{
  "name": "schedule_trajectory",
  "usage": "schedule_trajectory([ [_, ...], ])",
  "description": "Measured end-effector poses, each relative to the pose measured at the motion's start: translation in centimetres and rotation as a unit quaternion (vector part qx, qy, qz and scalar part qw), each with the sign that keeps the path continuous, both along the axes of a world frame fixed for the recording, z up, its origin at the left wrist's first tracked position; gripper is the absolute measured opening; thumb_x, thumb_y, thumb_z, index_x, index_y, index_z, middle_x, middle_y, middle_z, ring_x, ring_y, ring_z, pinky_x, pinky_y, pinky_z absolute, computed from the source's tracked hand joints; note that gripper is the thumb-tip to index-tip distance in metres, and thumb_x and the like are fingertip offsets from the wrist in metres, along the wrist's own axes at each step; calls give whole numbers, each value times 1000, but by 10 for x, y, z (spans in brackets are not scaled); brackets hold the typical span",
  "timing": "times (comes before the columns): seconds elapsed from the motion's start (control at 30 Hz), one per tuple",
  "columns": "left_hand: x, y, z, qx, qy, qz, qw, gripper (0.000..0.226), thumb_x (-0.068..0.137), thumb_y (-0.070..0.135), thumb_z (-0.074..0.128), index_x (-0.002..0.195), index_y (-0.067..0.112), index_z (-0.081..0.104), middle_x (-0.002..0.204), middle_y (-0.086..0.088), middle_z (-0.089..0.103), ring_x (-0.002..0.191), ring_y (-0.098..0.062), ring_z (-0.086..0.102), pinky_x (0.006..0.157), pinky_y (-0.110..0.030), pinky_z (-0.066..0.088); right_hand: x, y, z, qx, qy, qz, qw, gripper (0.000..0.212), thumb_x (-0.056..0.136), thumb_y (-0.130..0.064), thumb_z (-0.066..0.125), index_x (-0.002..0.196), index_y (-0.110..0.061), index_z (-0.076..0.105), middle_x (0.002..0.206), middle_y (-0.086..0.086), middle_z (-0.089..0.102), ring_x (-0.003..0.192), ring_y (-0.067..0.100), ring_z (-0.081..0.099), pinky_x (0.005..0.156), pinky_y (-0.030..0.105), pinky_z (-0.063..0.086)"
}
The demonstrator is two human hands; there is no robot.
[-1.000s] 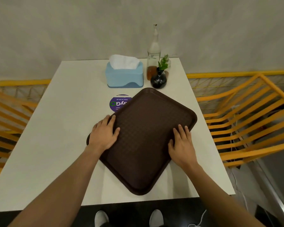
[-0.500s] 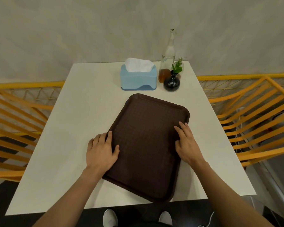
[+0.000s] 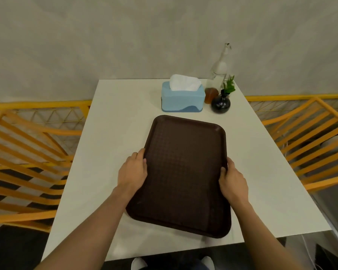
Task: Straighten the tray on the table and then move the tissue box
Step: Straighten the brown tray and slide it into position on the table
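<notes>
My left hand [image 3: 132, 171] is clamped on the left long edge of the brown tray [image 3: 183, 174], thumb on the rim and the fingers curled over its side, and my right hand [image 3: 232, 181] is closed the same way on the tray's right long edge, thumb lying along the rim. The tray sits between my two hands, flat on the white table [image 3: 113, 137], its long sides running away from me and its body a little askew, the far end leaning toward the left and the near right corner close to the table's near edge. Beyond the tray's far short edge, near but not touching it, stands the light blue tissue box [image 3: 182, 100] with a white tissue [image 3: 184, 82] standing up out of the top; it is well apart from both my hands. Just beside the box, off the tray's far right corner, stand a small dark round vase [image 3: 220, 103] with a green sprig and, behind it, a tall clear glass bottle [image 3: 219, 73] with amber liquid at the bottom. Orange slatted chairs [image 3: 27, 152] flank the table on either side of the tray.
</notes>
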State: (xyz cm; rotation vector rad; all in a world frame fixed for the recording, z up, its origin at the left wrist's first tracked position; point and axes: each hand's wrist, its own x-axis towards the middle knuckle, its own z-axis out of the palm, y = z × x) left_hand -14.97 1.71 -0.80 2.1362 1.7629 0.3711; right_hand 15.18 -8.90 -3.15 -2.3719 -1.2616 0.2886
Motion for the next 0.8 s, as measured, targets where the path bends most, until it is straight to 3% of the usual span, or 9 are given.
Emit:
schedule_trajectory([
  [0.17,-23,-2,-14,38,25,-1,999,48,108,30,36,154,17,39,107,-5,68,88,-22,61,76,-37,53,-22,3,2,-5,-45,2,999,47,107,-24,36,154,-21,34,118,10,70,93,34,69,88,53,54],
  [0.57,-94,1,-20,66,67,69,993,48,102,22,53,148,9,51,97,-10,73,81,-29,63,70,-42,52,-82,59,8,-22,-76,90,993,49,105,-22,37,154,-19,33,96,7,71,83,30,67,82,45,44],
  [0.8,-123,-2,-18,78,100,124,984,47,100,21,57,145,9,55,86,-7,73,77,-29,64,69,-43,55,-113,87,4,-11,-68,130,989,50,107,-26,38,156,-20,31,110,5,71,93,27,70,92,46,48],
])
